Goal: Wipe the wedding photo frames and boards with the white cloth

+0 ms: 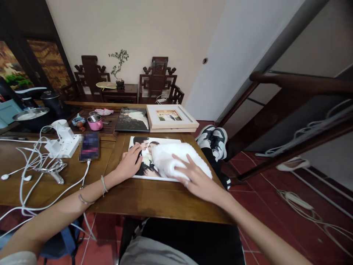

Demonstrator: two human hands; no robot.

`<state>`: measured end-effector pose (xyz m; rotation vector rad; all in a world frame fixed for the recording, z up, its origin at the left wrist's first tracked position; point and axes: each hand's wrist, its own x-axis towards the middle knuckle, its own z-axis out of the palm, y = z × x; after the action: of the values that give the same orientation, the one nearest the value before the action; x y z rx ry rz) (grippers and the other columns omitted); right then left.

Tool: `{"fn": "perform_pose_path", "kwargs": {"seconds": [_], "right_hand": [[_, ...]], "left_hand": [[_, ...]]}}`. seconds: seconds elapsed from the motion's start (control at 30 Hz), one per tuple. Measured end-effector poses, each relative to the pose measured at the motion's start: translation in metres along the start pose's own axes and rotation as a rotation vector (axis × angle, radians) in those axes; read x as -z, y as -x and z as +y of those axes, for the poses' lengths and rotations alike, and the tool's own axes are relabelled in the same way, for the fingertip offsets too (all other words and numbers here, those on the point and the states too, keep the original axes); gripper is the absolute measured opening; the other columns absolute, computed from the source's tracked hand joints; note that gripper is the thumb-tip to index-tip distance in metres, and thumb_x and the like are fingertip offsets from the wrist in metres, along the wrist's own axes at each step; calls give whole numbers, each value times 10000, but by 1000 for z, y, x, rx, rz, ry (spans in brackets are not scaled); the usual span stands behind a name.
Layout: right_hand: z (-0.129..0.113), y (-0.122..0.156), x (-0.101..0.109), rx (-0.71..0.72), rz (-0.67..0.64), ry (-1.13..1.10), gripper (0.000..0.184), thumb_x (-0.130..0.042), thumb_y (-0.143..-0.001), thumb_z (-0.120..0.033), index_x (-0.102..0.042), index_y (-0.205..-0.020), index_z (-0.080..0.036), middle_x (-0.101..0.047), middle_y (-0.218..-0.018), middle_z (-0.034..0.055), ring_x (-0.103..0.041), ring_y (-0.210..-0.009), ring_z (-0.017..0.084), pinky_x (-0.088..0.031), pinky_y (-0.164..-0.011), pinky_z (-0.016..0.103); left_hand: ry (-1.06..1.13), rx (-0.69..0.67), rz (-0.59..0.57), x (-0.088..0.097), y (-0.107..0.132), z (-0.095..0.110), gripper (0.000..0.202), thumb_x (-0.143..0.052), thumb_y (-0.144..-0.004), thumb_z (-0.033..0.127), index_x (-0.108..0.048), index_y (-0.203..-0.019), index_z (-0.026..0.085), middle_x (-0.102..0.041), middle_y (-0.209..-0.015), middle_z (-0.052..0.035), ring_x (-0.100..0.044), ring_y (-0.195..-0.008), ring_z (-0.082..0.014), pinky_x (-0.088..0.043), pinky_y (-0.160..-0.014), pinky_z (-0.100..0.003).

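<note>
A photo panel [150,176] with a picture of a couple lies flat on the wooden table in front of me. My left hand [131,161] rests on its left part, fingers stretched out over the dark suit in the picture. Across the right half of the panel lies a white fluffy cloth [190,151], which hides that part of the picture and hangs past the right edge. My right hand [194,178] is on the cloth from above, its fingers parted around a bunched fold of it.
Behind the panel are a dark photo panel [132,119] and stacked light frames [172,117]. On the left are a phone [89,146], a power strip [68,145], tangled white cables and a pink cup [94,123]. Someone's sneakers [213,141] show beside the table's right edge.
</note>
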<state>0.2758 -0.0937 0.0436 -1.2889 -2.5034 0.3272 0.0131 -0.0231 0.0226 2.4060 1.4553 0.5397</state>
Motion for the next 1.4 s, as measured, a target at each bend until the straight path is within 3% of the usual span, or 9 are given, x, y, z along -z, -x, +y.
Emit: {"fn": "perform_pose_path", "kwargs": {"seconds": [0.13, 0.23, 0.47, 0.63, 0.77, 1.0, 1.1, 1.27, 1.4], "right_hand": [[-32, 41, 3, 74, -65, 23, 243, -470, -869, -197, -689, -973, -214, -390, -1501, 113, -235, -1421, 318, -139, -1152, 614], [-33, 37, 4, 118, -95, 11, 241, -490, -852, -175, -688, -981, -220, -399, -1495, 113, -272, -1410, 306, -123, -1160, 602], [21, -57, 3, 6, -2, 5, 343, -400, -951, -349, -652, -1172, -274, -566, -1369, 47, -349, -1379, 306, -143, -1151, 588], [44, -100, -2, -75, 67, 55, 377, -362, -964, -325, -638, -1198, -222, -560, -1371, 98, -449, -1304, 341, -153, -1118, 620], [27, -78, -6, -16, 47, 66, 354, -391, -955, -317, -618, -1211, -226, -563, -1364, 103, -316, -1392, 326, -140, -1110, 648], [-37, 16, -4, 113, -61, 55, 288, -443, -855, -148, -661, -1041, -182, -588, -1305, 182, -242, -1422, 302, -102, -1148, 624], [-42, 25, -3, 122, -108, 33, 289, -446, -850, -132, -653, -1045, -182, -622, -1263, 167, -217, -1430, 297, -95, -1144, 638], [-12, -28, -3, 94, -65, 46, 303, -395, -928, -208, -636, -1111, -188, -442, -1466, 142, -217, -1430, 304, -143, -1121, 644], [20, -90, -9, 21, -25, 36, 392, -388, -914, -210, -573, -1259, -200, -485, -1436, 127, -177, -1442, 299, -112, -1110, 659]], "left_hand": [[-3, -1, 12, -1, 0, 0, 427, -348, -956, 252, -420, -1368, 170, -351, -1517, -146, -278, -1431, -238, -322, -1101, -485], [-5, -5, 8, -1, 0, -1, 425, -348, -955, 252, -423, -1367, 179, -357, -1514, -143, -276, -1432, -238, -319, -1102, -485], [-9, -23, -2, 0, -1, -3, 431, -344, -953, 245, -418, -1371, 177, -351, -1516, -148, -266, -1435, -242, -326, -1092, -498], [-11, -17, -2, 1, 0, -1, 439, -335, -955, 246, -408, -1379, 157, -336, -1523, -153, -262, -1437, -247, -334, -1087, -502], [-6, -9, -4, 1, 0, 0, 444, -332, -957, 253, -400, -1388, 172, -327, -1530, -146, -256, -1440, -237, -323, -1100, -487], [-12, 13, -6, -2, 0, -2, 485, -339, -956, 257, -350, -1425, 136, -296, -1543, -159, -239, -1446, -237, -279, -1132, -465], [-6, 18, -5, -1, -1, -3, 493, -348, -948, 258, -352, -1425, 134, -284, -1548, -157, -233, -1448, -244, -291, -1123, -481], [26, 12, 10, -1, -2, -7, 504, -379, -933, 277, -366, -1422, 155, -277, -1552, -152, -236, -1446, -261, -308, -1107, -516], [67, -25, 56, -3, -5, -16, 472, -423, -916, 290, -443, -1372, 170, -364, -1514, -136, -313, -1416, -259, -307, -1120, -495]]}}
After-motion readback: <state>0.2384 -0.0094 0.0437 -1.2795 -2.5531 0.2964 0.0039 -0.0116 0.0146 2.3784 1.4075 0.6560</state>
